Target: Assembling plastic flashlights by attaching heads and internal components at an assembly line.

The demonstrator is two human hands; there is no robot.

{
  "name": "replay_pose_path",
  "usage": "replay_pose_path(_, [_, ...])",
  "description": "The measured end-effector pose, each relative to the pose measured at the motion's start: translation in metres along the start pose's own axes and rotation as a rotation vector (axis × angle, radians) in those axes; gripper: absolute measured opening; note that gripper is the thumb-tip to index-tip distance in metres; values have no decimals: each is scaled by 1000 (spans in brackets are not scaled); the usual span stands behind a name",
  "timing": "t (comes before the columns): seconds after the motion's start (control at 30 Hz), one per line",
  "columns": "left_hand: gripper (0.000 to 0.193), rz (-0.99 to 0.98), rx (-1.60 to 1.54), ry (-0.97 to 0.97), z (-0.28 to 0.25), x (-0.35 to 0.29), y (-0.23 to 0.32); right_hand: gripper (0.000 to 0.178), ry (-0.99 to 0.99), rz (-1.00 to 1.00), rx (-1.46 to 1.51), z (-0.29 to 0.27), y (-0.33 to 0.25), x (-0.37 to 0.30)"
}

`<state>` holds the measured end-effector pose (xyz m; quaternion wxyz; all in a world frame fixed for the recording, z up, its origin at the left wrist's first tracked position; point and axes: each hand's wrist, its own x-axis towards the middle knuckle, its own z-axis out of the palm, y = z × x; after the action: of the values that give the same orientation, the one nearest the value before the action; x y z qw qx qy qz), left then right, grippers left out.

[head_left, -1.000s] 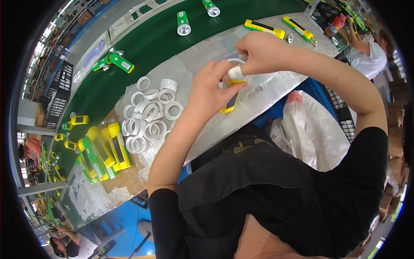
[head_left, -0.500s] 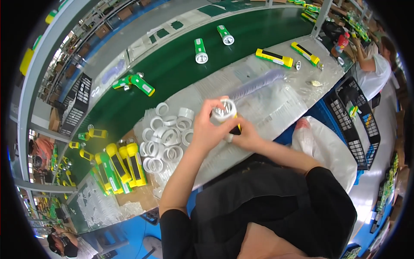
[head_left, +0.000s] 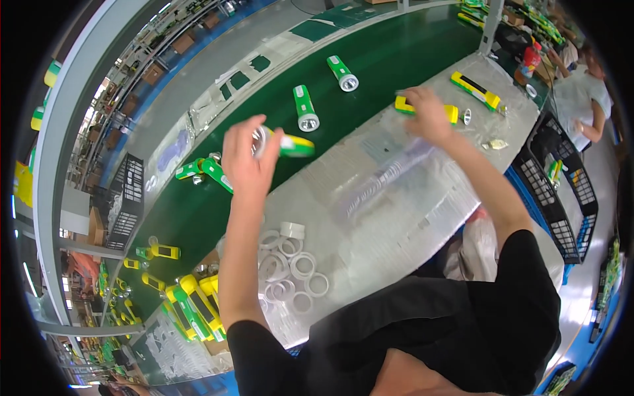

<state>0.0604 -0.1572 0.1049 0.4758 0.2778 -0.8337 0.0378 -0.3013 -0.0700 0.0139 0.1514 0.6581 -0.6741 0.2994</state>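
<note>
1. We see our left hand on the left, its fingers and thumb curled around the white-ringed head of a green-and-yellow flashlight. The body points right, over the green belt; it is blurred, so we cannot say whether it touches the surface.
2. Our right hand is well apart from the left one, over the far right part of the bench. Its fingers are bent in front of a yellow flashlight; we cannot tell whether they grip it or merely cover it.
3. At the right end of that yellow flashlight we see a silvery reflector cup. Farther right lies a second yellow flashlight with a dark panel.
4. Between the hands, on the far side, two green flashlights lie apart on the belt: the nearer one and the farther one.
5. Nearer to us, just right of our left forearm, is a loose heap of white rings.
6. On the near left we find a pile of flashlights, yellow and green, lying side by side.
</note>
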Motion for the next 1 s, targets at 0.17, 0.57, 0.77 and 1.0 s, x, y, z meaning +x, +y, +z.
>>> replay_pose_path(0.17, [35,-38,338,-79,88,-26,-119,55,-588,331,-21,6,67,22])
replay_pose_path(0.57, [57,-514,-772,-655,43,-34,79,51,-238,-714,229,-64,-87,20])
replay_pose_path(0.77, [54,-894,-1022,-476,-14,-104,119,38,6,-122,581,-55,-131,-80])
replay_pose_path(1.0, [42,-816,-914,-495,-48,-195,171,63,-349,849,2004,-52,-203,-117])
